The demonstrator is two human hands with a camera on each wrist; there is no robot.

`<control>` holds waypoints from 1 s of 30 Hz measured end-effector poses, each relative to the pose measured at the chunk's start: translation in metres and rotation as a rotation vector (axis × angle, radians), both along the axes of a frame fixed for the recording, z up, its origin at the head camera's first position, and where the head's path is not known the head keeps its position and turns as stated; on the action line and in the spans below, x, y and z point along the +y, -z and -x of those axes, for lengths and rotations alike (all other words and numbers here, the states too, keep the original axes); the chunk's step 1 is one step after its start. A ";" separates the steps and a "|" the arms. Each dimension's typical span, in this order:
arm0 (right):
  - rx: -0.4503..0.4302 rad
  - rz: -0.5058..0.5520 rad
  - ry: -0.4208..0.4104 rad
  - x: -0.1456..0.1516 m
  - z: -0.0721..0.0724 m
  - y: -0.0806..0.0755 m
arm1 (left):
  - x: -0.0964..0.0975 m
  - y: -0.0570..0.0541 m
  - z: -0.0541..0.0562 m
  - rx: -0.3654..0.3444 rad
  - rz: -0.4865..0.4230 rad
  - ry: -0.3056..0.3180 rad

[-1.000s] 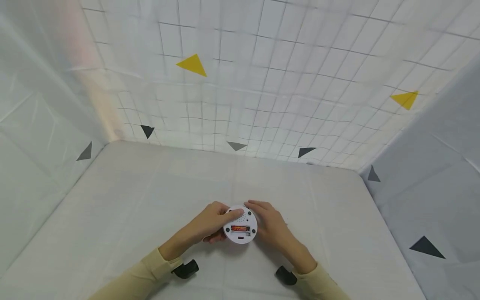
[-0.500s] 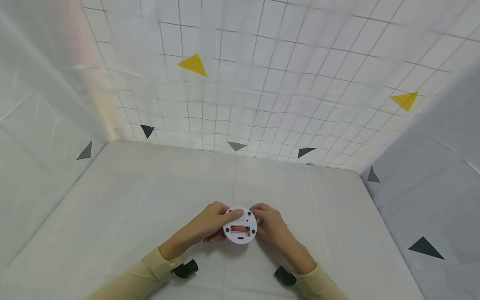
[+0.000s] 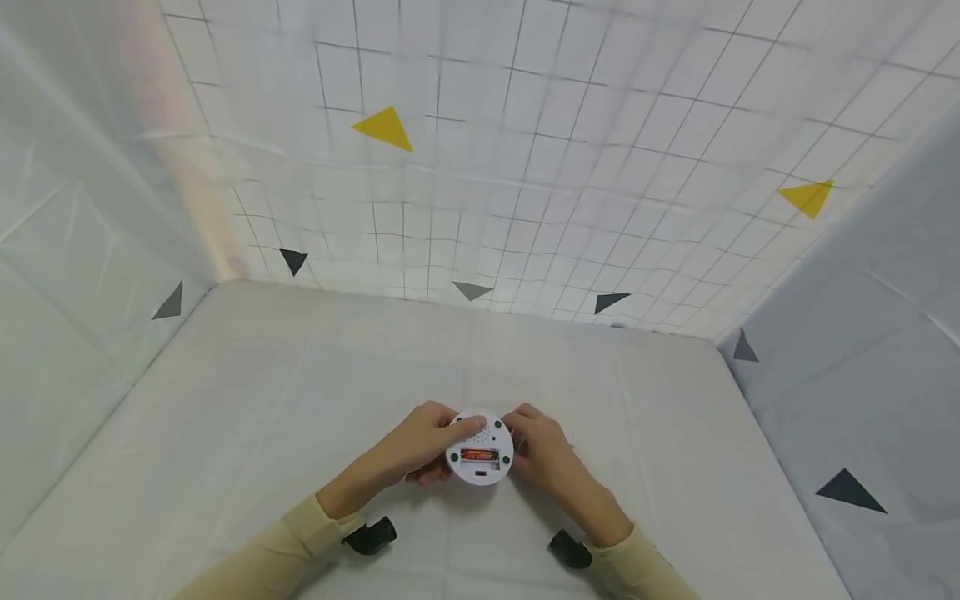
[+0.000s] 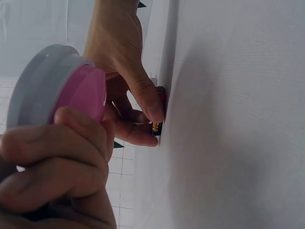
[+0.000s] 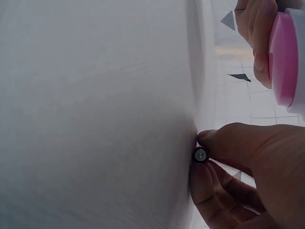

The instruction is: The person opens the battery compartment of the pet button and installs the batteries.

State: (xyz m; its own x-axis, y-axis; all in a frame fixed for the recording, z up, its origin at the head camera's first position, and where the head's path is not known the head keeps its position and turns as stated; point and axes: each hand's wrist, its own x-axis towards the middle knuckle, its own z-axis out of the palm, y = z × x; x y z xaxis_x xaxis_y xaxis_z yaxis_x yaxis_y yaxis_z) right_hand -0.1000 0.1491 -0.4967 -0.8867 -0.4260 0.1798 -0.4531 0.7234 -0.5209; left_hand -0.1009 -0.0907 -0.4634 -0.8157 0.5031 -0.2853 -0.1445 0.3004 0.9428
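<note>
My left hand (image 3: 427, 440) grips a round white device (image 3: 463, 472) with its underside turned up. The thumb lies across the small speaker holes, and the fingers curl beneath, against the pink face (image 4: 81, 93) seen in the left wrist view. In the device's open compartment lies a red-orange battery (image 3: 478, 454). To the right, my right hand (image 3: 546, 446) pinches another battery (image 5: 201, 155) between thumb and fingers, close to the table surface. Its round metal end faces the right wrist camera; the left wrist view shows its dark, gold-lettered side. From the head this second battery is hidden behind the hand.
A white cloth-covered table (image 3: 360, 350) spreads under both hands. Pale sheet walls stand left, right and behind, the back one (image 3: 570, 167) gridded, with yellow and dark triangles stuck on. A black wrist mount (image 3: 371, 536) sits below each forearm.
The right hand's fingers, stretched along the device's right edge a second ago, have drawn back and bent. The left hand and the device have stayed almost in place.
</note>
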 end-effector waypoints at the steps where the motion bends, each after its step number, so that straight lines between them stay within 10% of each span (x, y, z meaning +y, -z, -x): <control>1: 0.002 -0.015 0.013 0.000 0.000 -0.001 | 0.000 0.000 0.000 0.000 0.002 -0.002; 8: -0.014 -0.093 0.109 0.001 0.000 -0.008 | 0.000 -0.003 0.004 0.004 0.009 -0.012; 19: 0.148 0.160 0.081 0.017 -0.001 -0.036 | 0.000 -0.002 0.005 -0.013 0.030 -0.010; 30: 0.345 0.393 -0.273 0.002 -0.025 -0.061 | -0.002 0.002 0.001 -0.019 -0.022 0.032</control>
